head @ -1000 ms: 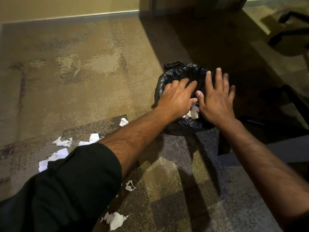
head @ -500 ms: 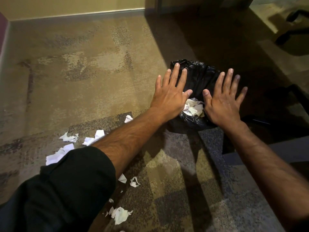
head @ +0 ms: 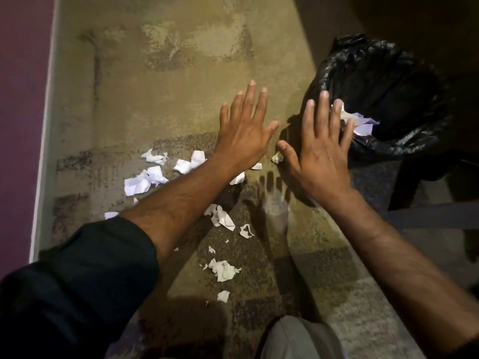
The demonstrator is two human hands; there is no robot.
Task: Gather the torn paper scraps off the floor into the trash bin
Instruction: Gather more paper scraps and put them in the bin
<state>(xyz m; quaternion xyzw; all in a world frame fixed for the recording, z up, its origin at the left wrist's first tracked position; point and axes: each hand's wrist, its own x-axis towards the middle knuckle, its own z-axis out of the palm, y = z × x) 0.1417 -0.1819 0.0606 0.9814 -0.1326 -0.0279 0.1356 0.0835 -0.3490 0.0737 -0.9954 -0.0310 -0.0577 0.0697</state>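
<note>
The trash bin (head: 404,81), lined with a black plastic bag, stands on the carpet at the upper right, with white scraps inside it (head: 361,123). My left hand (head: 246,128) hovers flat over the carpet left of the bin, fingers spread, holding nothing. Beside it, my right hand (head: 321,146) is also flat and empty, its fingertips over the bin's near-left rim. Several torn white paper scraps (head: 145,181) lie on the floor below and left of my hands; more scraps (head: 223,270) lie nearer to me.
A wall with a pale baseboard (head: 42,141) runs down the left side. My knee (head: 298,338) in light trousers shows at the bottom. Dark furniture and shadow fill the right edge (head: 440,193).
Both hands have drawn back from above the bin toward the left, fingers still spread. The view has swung down and left, bringing more floor scraps into sight.
</note>
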